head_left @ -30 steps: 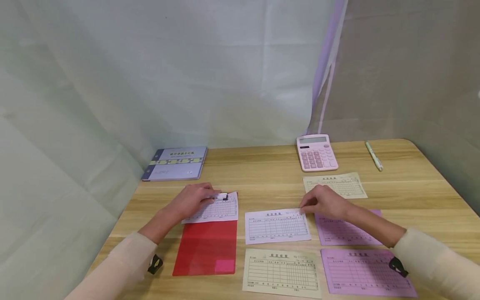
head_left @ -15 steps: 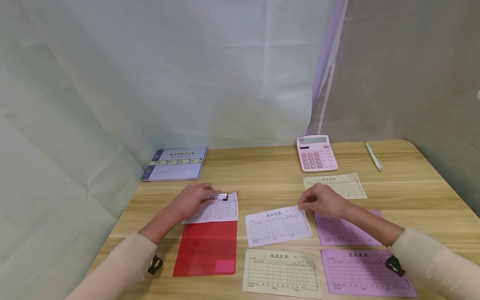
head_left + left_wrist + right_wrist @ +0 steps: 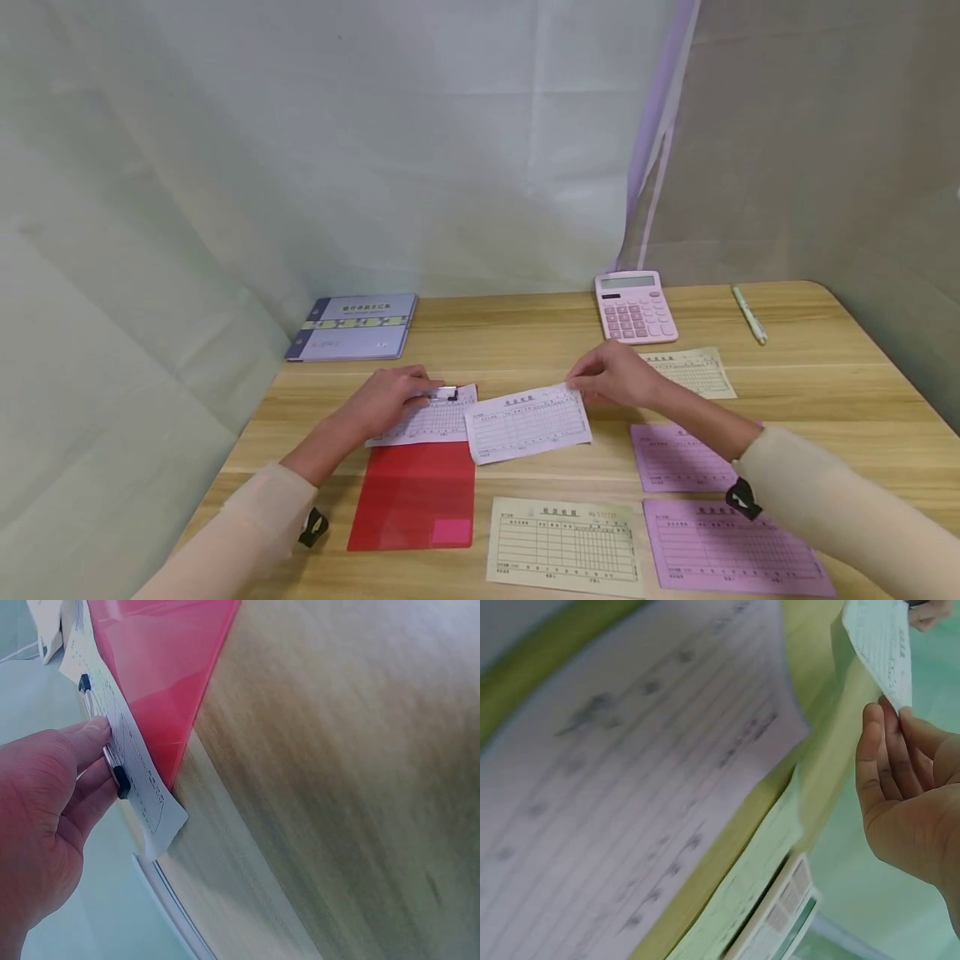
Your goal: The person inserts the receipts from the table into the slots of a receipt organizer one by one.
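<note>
A red clipboard (image 3: 416,500) lies at the left of the table, with a white receipt slip (image 3: 427,427) across its top end. My left hand (image 3: 386,402) pinches the metal clip (image 3: 447,393), thumb on one side and fingers on the other; the left wrist view shows the clip's black ends beside the fingers (image 3: 94,784). A second white receipt slip (image 3: 528,423) hangs tilted from my right hand (image 3: 622,375), which pinches its upper right corner between thumb and fingers. The left edge of that slip overlaps the clipped slip in the head view.
Nearest the front lie a yellow slip (image 3: 566,546) and a purple slip (image 3: 738,554), with another purple slip (image 3: 675,467) behind. Farther back are another yellow slip (image 3: 697,375), a pink calculator (image 3: 636,308), a pale green pen (image 3: 750,315) and a notebook (image 3: 352,329).
My right hand has lifted the white receipt slip by its corner and carried it left and back toward the clipboard, tilting it. The left hand has stayed on the clip.
</note>
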{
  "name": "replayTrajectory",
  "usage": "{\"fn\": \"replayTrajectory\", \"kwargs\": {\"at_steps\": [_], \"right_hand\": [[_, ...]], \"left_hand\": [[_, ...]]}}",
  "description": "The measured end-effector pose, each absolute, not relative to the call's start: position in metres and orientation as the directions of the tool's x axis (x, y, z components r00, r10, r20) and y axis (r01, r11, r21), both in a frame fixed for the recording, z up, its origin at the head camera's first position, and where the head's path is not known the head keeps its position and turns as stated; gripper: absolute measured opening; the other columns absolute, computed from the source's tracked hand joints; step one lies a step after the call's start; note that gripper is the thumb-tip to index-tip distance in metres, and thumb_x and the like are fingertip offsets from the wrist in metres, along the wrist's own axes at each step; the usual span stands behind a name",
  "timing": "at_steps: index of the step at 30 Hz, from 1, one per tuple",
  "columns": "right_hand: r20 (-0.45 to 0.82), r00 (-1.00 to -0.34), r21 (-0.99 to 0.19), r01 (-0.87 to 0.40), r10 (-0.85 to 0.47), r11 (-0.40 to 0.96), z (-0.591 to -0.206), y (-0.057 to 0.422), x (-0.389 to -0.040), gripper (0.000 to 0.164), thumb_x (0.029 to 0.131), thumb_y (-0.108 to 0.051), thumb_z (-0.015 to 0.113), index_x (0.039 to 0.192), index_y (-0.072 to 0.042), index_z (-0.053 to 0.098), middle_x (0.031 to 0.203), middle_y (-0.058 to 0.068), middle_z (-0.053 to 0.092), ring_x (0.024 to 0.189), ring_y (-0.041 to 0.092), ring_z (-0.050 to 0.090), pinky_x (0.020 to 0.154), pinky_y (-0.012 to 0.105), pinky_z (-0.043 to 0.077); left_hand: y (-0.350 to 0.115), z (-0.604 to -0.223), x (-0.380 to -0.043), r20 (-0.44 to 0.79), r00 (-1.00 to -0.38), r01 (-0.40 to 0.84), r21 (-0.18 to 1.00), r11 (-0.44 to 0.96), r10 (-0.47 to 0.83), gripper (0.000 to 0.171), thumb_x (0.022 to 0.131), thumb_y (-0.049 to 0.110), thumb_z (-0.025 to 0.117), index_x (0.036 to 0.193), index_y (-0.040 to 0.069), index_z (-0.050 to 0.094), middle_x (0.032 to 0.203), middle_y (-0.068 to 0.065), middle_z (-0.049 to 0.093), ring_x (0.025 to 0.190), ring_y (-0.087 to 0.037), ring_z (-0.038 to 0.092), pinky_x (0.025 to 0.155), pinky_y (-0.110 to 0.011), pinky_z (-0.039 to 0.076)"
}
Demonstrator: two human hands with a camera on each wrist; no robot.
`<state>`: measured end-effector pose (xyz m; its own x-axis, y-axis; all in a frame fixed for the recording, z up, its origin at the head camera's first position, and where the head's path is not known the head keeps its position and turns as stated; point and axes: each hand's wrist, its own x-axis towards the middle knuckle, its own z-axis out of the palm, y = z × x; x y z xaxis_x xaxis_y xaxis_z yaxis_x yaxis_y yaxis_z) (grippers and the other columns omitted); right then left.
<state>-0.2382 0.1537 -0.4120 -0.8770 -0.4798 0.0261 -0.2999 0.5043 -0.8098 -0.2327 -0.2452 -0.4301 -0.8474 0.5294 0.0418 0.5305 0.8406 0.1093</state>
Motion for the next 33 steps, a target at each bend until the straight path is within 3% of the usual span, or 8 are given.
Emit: {"fn": "replayTrajectory", "kwargs": {"at_steps": [10,16,23,33], "right_hand": [[-0.027,-0.85,-0.853,-0.255,-0.525,0.455,-0.412,0.104,-0.25,0.007,0.097,-0.002,0.077,0.094,0.003,0.081,0.075,0.008,0.075,0.059,0.02,0.065,0.056,0.03,0.055],[-0.106,-0.857,-0.864,-0.171,-0.503,0.473,-0.418,0.071,-0.253,0.007,0.097,-0.003,0.077,0.095,0.002,0.082,0.08,0.008,0.077,0.062,0.02,0.068,0.059,0.031,0.058],[-0.18,-0.863,-0.875,-0.078,-0.472,0.477,-0.426,0.034,-0.25,0.007,0.096,-0.003,0.078,0.093,0.003,0.082,0.075,0.011,0.076,0.058,0.019,0.071,0.058,0.032,0.061],[-0.108,-0.88,-0.853,-0.156,-0.463,0.497,-0.426,0.002,-0.251,0.009,0.095,-0.006,0.081,0.09,0.002,0.081,0.069,0.01,0.073,0.055,0.021,0.07,0.055,0.029,0.058]], "left_hand": [[-0.246,-0.431,-0.237,0.047,-0.836,0.549,0.109,0.829,0.547,0.04,0.095,0.013,0.083,0.134,0.017,0.076,0.105,0.002,0.07,0.087,-0.013,0.062,0.078,-0.028,0.054],[-0.246,-0.43,-0.236,0.034,-0.835,0.55,0.102,0.829,0.55,0.042,0.094,0.015,0.083,0.135,0.018,0.076,0.106,0.002,0.069,0.086,-0.013,0.061,0.078,-0.029,0.053],[-0.246,-0.43,-0.239,0.044,-0.823,0.567,0.094,0.818,0.566,0.041,0.094,0.016,0.084,0.134,0.017,0.077,0.106,0.001,0.071,0.085,-0.014,0.061,0.078,-0.03,0.053],[-0.247,-0.426,-0.241,0.037,-0.821,0.57,0.116,0.814,0.57,0.037,0.095,0.016,0.083,0.131,0.015,0.078,0.105,0.0,0.071,0.085,-0.015,0.061,0.079,-0.031,0.052]]}}
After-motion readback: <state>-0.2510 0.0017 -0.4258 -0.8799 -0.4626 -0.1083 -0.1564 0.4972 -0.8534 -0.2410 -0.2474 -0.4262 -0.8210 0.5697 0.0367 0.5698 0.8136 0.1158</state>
